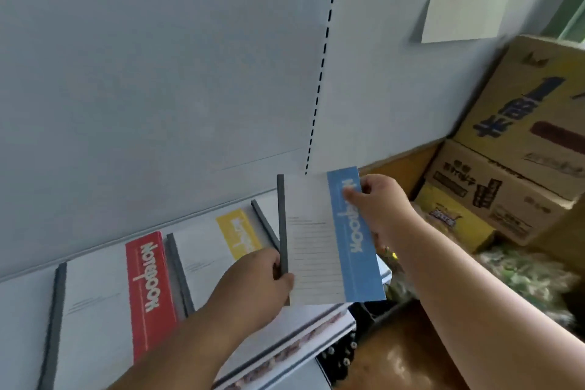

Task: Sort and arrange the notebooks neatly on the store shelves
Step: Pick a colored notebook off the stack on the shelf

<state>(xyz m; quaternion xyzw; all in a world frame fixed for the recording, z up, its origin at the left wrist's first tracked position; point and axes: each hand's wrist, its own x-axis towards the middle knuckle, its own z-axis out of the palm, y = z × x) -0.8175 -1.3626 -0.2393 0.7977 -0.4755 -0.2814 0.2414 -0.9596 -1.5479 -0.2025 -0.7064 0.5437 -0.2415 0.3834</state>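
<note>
Blue-banded notebook point(329, 237) is held nearly upright above the shelf point(319, 323), long axis vertical. Its dark spine is pinched by the left hand point(253, 288); its top right corner is apparently gripped by the right hand point(380, 203).

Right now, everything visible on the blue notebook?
The blue notebook has a white, line-ruled cover with a blue band bearing white "NOTEBOOK" lettering along its right edge and a dark grey spine strip on its left. It looks like thin card or paper. It is held up, slightly tilted, above the shelf's right end. The left hand grips the spine low down; the right hand pinches the blue band near the top.
</note>
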